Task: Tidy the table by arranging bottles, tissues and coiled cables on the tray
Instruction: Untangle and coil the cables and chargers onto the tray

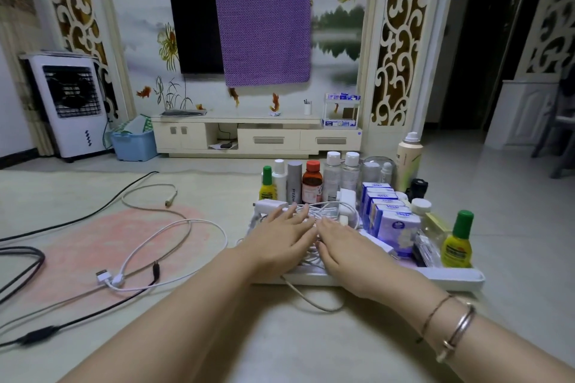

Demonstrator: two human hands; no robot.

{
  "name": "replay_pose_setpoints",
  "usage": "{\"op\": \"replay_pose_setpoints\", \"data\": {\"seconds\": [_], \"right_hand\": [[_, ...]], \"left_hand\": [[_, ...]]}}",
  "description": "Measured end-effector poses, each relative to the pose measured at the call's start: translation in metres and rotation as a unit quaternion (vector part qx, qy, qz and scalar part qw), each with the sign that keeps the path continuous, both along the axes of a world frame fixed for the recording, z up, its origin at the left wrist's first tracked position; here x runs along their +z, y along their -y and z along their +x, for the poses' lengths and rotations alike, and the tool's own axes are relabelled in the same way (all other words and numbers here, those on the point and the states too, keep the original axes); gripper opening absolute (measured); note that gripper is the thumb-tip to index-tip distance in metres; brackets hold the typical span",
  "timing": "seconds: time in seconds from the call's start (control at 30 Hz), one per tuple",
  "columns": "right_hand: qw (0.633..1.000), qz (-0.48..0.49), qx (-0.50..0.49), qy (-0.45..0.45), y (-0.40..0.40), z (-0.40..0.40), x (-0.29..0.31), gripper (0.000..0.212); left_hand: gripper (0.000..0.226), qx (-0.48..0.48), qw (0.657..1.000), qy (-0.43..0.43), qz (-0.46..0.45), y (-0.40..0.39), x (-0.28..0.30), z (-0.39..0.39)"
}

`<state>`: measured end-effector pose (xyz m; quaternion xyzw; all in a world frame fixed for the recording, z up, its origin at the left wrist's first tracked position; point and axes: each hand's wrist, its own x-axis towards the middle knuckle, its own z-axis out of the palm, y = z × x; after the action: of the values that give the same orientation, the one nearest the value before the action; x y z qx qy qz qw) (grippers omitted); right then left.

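Mid-frame, I press my left hand (pixel 281 232) and right hand (pixel 345 246), fingers spread flat, on white coiled cables (pixel 326 211) in the white rectangular plastic tray (pixel 451 277); next, I judge, the loose white cable (pixel 174 236) at left needs coiling

One white tray (pixel 451 277) sits on the counter; along its far edge stand eight bottles (pixel 312 182), with a tall spray can (pixel 409 162) at the corner; two small yellow bottles with green caps (pixel 456 244) are visible; five tissue packs (pixel 398 228) stand in a row; two hands (pixel 284 233) rest on the cables; three loose cables (pixel 174 228) lie outside the tray.
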<state>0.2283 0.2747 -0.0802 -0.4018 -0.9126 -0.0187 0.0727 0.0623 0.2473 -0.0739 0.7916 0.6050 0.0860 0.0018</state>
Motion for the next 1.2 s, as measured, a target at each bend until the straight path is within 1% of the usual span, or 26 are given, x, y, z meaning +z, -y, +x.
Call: {"op": "replay_pose_setpoints", "data": {"seconds": [0.1,0.17,0.23,0.3,0.33,0.4,0.47,0.57,0.63,0.73,0.8,0.9,1.03,1.07,1.13,1.2], "right_hand": [[1.0,-0.016,0.005,-0.009,-0.001,-0.002,0.003,0.055],[0.997,-0.028,0.015,-0.066,0.003,0.003,0.005,0.054],[0.989,-0.003,0.03,-0.144,0.01,0.013,0.008,0.051],[0.98,0.033,0.066,-0.187,0.019,0.022,0.013,0.039],[0.979,0.038,0.082,-0.182,0.022,0.025,0.015,0.032],[0.985,0.026,0.099,-0.142,0.025,0.028,0.017,0.019],[0.987,0.007,0.1,-0.126,0.026,0.03,0.018,0.01],[0.985,0.004,0.094,-0.143,0.025,0.03,0.019,0.004],[0.985,0.04,0.085,-0.143,0.022,0.028,0.021,0.002],[0.987,0.11,0.047,-0.111,0.013,0.022,0.024,0.005],[0.987,0.129,0.023,-0.093,0.009,0.02,0.021,0.006],[0.986,0.156,0.003,-0.065,0.009,0.015,0.013,0.012],[0.97,0.243,-0.026,-0.007,0.014,0.007,0.018,0.036],[0.971,0.238,-0.031,0.007,0.014,0.005,0.018,0.036],[0.977,0.211,-0.04,0.002,0.011,0.003,0.014,0.033],[0.979,0.194,-0.063,-0.022,0.007,0.003,0.009,0.034]], "left_hand": [[0.05,0.034,0.999,-0.015,0.002,-0.007,-0.004,-0.002],[0.048,0.038,0.999,-0.011,-0.012,-0.012,-0.002,-0.002],[0.046,0.032,0.999,0.0,-0.009,-0.017,-0.001,-0.003],[0.044,0.03,0.999,0.023,0.005,-0.019,-0.003,-0.004],[0.044,0.03,0.999,0.03,0.012,-0.021,-0.003,-0.005],[0.044,0.031,0.999,0.037,0.016,-0.022,-0.005,-0.006],[0.045,0.032,0.999,0.04,0.012,-0.022,-0.004,-0.006],[0.044,0.031,0.998,0.049,0.007,-0.021,-0.001,-0.004],[0.044,0.029,0.997,0.077,0.01,-0.02,0.002,-0.003],[0.043,0.034,0.983,0.179,0.017,-0.018,0.004,-0.003],[0.041,0.036,0.978,0.204,0.03,-0.016,0.005,-0.001],[0.038,0.055,0.978,0.189,0.069,-0.011,0.003,0.004],[0.047,0.063,0.987,0.135,0.067,-0.004,-0.003,0.012],[0.048,0.06,0.988,0.127,0.06,-0.003,-0.003,0.012],[0.049,0.061,0.99,0.125,0.03,-0.002,-0.003,0.012],[0.05,0.056,0.987,0.15,-0.009,0.0,-0.001,0.013]]}}
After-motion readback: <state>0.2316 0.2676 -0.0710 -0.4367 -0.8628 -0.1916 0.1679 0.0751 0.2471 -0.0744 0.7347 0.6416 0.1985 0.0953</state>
